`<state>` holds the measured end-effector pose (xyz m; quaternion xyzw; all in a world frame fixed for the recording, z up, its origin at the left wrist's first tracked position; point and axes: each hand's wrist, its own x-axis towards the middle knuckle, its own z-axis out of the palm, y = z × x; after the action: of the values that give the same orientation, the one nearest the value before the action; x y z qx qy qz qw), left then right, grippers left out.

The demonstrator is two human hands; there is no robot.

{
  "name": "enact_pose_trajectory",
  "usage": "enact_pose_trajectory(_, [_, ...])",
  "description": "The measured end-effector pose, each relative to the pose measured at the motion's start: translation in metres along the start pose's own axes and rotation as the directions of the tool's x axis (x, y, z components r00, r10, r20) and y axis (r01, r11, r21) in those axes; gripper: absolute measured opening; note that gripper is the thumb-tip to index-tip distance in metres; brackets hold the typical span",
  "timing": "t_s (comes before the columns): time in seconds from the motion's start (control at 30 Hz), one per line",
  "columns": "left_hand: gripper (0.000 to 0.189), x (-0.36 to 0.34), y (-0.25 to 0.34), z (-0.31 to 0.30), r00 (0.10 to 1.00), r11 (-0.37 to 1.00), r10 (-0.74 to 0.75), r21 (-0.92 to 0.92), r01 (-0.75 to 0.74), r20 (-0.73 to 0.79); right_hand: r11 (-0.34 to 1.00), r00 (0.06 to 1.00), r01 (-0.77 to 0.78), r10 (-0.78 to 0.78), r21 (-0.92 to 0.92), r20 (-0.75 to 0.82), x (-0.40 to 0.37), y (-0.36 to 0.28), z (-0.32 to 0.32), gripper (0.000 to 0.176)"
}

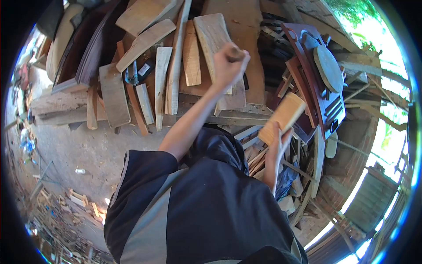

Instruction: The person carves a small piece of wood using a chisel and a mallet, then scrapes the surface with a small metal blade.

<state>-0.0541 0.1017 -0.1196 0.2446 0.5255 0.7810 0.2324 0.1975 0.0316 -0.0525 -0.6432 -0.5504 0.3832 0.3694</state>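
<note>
My left hand (228,64) is raised in a fist over a bench heaped with planks (211,35). It is clenched around a short round wooden handle (235,53), of which only the butt end shows. My right hand (277,143) is lower and to the right, and grips the bottom edge of a pale rectangular wooden block (284,116). The block is tilted up above a heap of offcuts (257,158). The two hands are well apart. My dark shirt (202,207) fills the lower middle of the view.
Loose boards and slats (160,79) cover the bench, with a small dark tool (132,74) among them. A dark red furniture piece (314,88) carrying a round wooden disc (327,68) stands at the right, by a brick wall (356,132). Scrap litters the concrete floor (74,145) at the left.
</note>
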Motion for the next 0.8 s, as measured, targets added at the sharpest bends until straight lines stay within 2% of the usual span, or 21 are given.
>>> enact_pose_trajectory(0.03, [0.022, 0.003, -0.007, -0.010, 0.988, 0.981, -0.150, -0.121, 0.152, 0.030, 0.997, 0.993, -0.069, 0.064, 0.043, 0.103, 0.007, 0.016, 0.003, 0.049])
enact_pose_trajectory(0.07, [0.023, 0.007, -0.003, -0.017, 0.975, 0.955, -0.221, -0.197, 0.223, 0.032, 0.992, 0.970, -0.116, 0.102, 0.053, 0.219, 0.012, 0.029, 0.009, 0.046])
enact_pose_trajectory(0.1, [0.024, 0.010, 0.001, -0.023, 0.956, 0.918, -0.293, -0.269, 0.291, 0.035, 0.996, 0.964, -0.077, 0.085, -0.041, 0.250, 0.016, 0.049, 0.017, 0.048])
enact_pose_trajectory(0.13, [0.024, 0.011, 0.000, -0.025, 0.955, 0.917, -0.292, -0.268, 0.294, 0.049, 0.991, 0.955, -0.035, 0.072, -0.133, 0.288, 0.016, 0.054, 0.029, 0.049])
enact_pose_trajectory(0.17, [0.024, 0.013, -0.001, -0.026, 0.958, 0.905, -0.286, -0.324, 0.275, 0.016, 0.991, 0.958, -0.039, 0.073, -0.127, 0.276, 0.015, 0.058, 0.036, 0.049])
enact_pose_trajectory(0.23, [0.024, 0.014, -0.001, -0.026, 0.959, 0.889, -0.283, -0.377, 0.259, -0.009, 0.878, 0.937, 0.009, 0.160, -0.478, 0.311, 0.008, 0.046, 0.056, 0.052])
enact_pose_trajectory(0.3, [0.023, 0.011, 0.001, -0.027, 0.955, 0.873, -0.295, -0.413, 0.260, -0.021, 0.894, 0.937, 0.049, 0.113, -0.445, 0.331, 0.007, 0.056, 0.072, 0.053])
enact_pose_trajectory(0.33, [0.022, 0.010, 0.001, -0.027, 0.962, 0.881, -0.274, -0.404, 0.248, -0.007, 0.906, 0.932, 0.095, 0.065, -0.413, 0.356, 0.007, 0.060, 0.079, 0.053])
enact_pose_trajectory(0.43, [0.022, 0.005, 0.000, -0.028, 0.972, 0.892, -0.228, -0.389, 0.230, 0.052, 0.899, 0.929, 0.104, 0.066, -0.427, 0.365, 0.003, 0.061, 0.092, 0.053])
enact_pose_trajectory(0.5, [0.022, 0.003, -0.004, -0.026, 0.971, 0.905, -0.230, -0.353, 0.237, 0.062, 0.884, 0.921, 0.070, 0.120, -0.462, 0.370, 0.005, 0.061, 0.092, 0.057])
enact_pose_trajectory(0.57, [0.023, 0.001, -0.015, -0.025, 0.969, 0.916, -0.233, -0.316, 0.247, 0.080, 0.899, 0.916, 0.131, 0.051, -0.417, 0.397, 0.016, 0.057, 0.083, 0.061])
enact_pose_trajectory(0.6, [0.022, 0.000, -0.027, -0.024, 0.987, 0.963, -0.149, -0.219, 0.159, 0.059, 0.824, 0.918, 0.157, 0.082, -0.544, 0.389, 0.028, 0.033, 0.080, 0.061])
enact_pose_trajectory(0.63, [0.022, 0.002, -0.034, -0.023, 0.997, 0.991, -0.060, -0.120, 0.066, 0.051, 0.811, 0.907, 0.180, 0.082, -0.556, 0.413, 0.038, -0.002, 0.075, 0.059])
enact_pose_trajectory(0.67, [0.023, 0.001, -0.033, -0.023, 0.994, 0.992, -0.072, -0.101, 0.080, 0.078, 0.841, 0.916, 0.239, -0.031, -0.485, 0.399, 0.050, -0.020, 0.072, 0.054])
enact_pose_trajectory(0.7, [0.023, 0.001, -0.034, -0.022, 0.992, 0.991, -0.073, -0.101, 0.083, 0.098, 0.858, 0.904, 0.269, -0.069, -0.438, 0.421, 0.054, -0.071, 0.070, 0.049])
enact_pose_trajectory(0.73, [0.023, 0.002, -0.035, -0.021, 0.995, 0.995, -0.029, -0.092, 0.038, 0.095, 0.856, 0.892, 0.394, -0.268, -0.336, 0.364, 0.058, -0.102, 0.069, 0.045])
enact_pose_trajectory(0.77, [0.024, 0.003, -0.036, -0.019, 0.995, 0.996, 0.016, -0.085, -0.007, 0.097, 0.891, 0.874, 0.420, -0.347, -0.171, 0.339, 0.059, -0.131, 0.068, 0.046])
enact_pose_trajectory(0.8, [0.022, 0.003, -0.029, -0.018, 0.988, 0.989, 0.007, -0.149, 0.016, 0.155, 0.825, 0.813, 0.555, -0.509, -0.109, 0.284, 0.057, -0.160, 0.069, 0.043])
